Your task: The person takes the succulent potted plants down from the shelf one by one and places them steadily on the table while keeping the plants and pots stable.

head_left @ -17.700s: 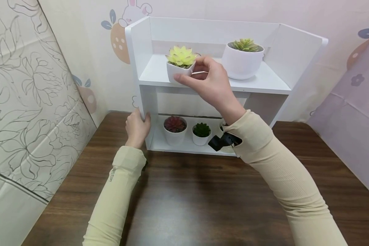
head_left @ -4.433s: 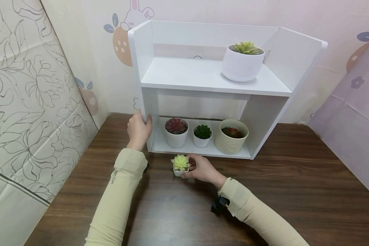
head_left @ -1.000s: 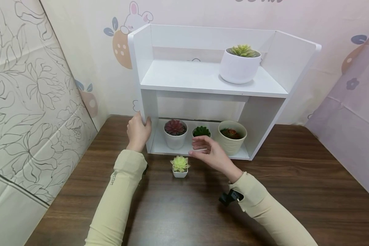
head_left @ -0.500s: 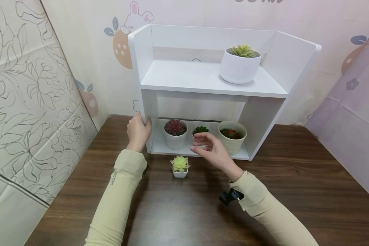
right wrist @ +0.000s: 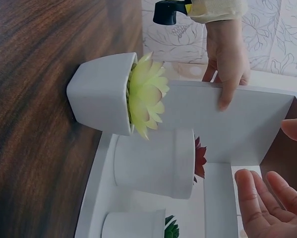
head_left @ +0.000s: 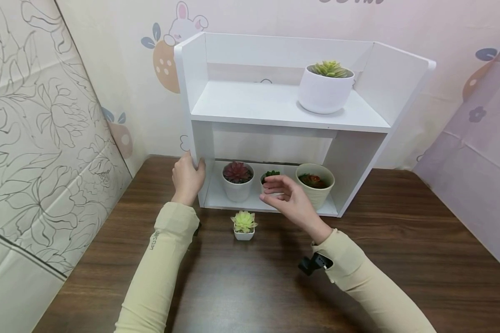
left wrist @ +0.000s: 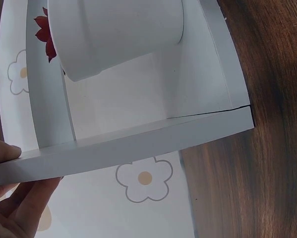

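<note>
My left hand [head_left: 187,179] grips the left side panel of the white shelf unit [left wrist: 123,151], thumb on the inside and fingers outside. My right hand [head_left: 289,201] hovers, holding nothing, before the lower shelf. Behind it, partly covered, is the dark green succulent [head_left: 271,175] in a small white pot. A red succulent [head_left: 237,180] in a white pot stands to its left, and a cream pot [head_left: 316,185] with a reddish plant to its right. On the table just in front of the unit sits a yellow-green succulent [head_left: 244,225] in a square white pot [right wrist: 101,94].
A large white pot [head_left: 325,90] with a green succulent stands at the right of the upper shelf. Brown wood-grain table [head_left: 241,286] spreads before the unit. Patterned wall coverings [head_left: 46,115] rise at the left, back and right.
Earlier the right hand took the yellow-green succulent from the upper shelf to the table and let go. Over the last second it rose slightly toward the dark green succulent. The left hand stays put.
</note>
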Motion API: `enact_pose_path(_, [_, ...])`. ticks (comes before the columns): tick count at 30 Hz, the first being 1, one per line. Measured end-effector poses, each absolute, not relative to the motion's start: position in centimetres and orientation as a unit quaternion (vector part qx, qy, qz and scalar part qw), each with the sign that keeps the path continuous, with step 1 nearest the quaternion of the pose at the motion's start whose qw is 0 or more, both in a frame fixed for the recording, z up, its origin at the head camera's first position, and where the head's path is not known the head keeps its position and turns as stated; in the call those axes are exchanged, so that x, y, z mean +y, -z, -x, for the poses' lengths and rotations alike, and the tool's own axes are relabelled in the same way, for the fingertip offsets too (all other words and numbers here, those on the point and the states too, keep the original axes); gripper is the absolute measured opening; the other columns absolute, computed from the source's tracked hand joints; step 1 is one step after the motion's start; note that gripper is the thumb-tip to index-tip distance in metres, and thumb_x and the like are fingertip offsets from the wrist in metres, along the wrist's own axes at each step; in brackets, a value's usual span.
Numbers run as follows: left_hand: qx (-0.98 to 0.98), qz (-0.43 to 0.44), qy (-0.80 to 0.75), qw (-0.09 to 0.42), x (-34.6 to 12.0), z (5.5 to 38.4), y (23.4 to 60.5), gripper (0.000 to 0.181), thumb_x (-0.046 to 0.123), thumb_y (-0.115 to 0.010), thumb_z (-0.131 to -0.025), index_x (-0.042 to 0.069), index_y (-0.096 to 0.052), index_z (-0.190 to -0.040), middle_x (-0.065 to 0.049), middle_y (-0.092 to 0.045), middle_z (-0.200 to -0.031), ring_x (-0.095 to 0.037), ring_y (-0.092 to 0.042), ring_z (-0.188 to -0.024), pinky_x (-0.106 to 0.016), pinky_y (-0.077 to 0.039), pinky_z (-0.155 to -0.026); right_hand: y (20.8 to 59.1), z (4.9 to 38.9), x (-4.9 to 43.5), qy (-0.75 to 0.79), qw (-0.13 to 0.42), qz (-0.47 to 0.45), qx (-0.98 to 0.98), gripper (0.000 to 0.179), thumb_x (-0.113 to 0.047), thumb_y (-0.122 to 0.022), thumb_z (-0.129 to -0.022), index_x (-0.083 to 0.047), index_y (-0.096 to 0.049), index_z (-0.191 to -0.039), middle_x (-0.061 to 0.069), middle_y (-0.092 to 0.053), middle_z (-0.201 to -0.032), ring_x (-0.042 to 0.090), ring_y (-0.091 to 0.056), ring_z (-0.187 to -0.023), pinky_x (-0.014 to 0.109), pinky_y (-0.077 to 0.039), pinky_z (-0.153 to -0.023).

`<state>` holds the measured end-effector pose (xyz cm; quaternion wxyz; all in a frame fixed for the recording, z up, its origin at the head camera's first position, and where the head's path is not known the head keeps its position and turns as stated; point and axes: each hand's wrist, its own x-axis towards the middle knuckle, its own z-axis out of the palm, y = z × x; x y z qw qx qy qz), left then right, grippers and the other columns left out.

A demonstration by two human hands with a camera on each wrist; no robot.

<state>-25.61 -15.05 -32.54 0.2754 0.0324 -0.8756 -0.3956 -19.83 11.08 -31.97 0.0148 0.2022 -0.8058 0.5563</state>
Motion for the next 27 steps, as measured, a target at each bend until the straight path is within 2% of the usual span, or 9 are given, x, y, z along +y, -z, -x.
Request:
enact_pose_path(12, [-0.876, -0.031, 0.393, 0.277, -15.1, 25.6, 32.6, 0.031, 0.016, -0.055, -0.094, -0.002, -0.059, -0.118, -0.025, -0.065, -0.116, -0.042, -0.065, -0.103, -0.055, -0.053, -0.081, 31.6, 19.9, 11.1, -0.552, 0.017, -0.199, -0.810, 0.045, -0.015, -0.069, -0.088, -0.003, -0.052, -0.127, 0.020, -0.059, -0.124, 0.029, -0.060, -0.110, 0.041, -0.048, -0.092])
enact_pose_path(20, [-0.875, -0.027, 0.394, 0.280, -15.1, 25.6, 32.6, 0.031, 0.016, -0.056, -0.094, -0.002, -0.060, -0.118, -0.025, -0.065, -0.116, -0.042, -0.065, -0.103, -0.055, -0.054, -0.081, 30.9, 19.8, 11.2, -0.550, 0.040, -0.206, -0.809, 0.045, -0.014, -0.071, -0.086, -0.004, -0.054, -0.127, 0.017, -0.061, -0.120, 0.029, -0.061, -0.108, 0.043, -0.049, -0.089])
enact_pose_path(27, [-0.875, -0.027, 0.395, 0.280, -15.1, 25.6, 32.7, 0.031, 0.015, -0.056, -0.094, -0.002, -0.059, -0.119, -0.025, -0.065, -0.117, -0.042, -0.065, -0.104, -0.055, -0.054, -0.082, 30.3, 19.7, 11.4, -0.543, 0.057, -0.209, -0.811, 0.044, -0.015, -0.071, -0.087, -0.006, -0.054, -0.126, 0.018, -0.061, -0.120, 0.026, -0.062, -0.107, 0.031, -0.051, -0.086])
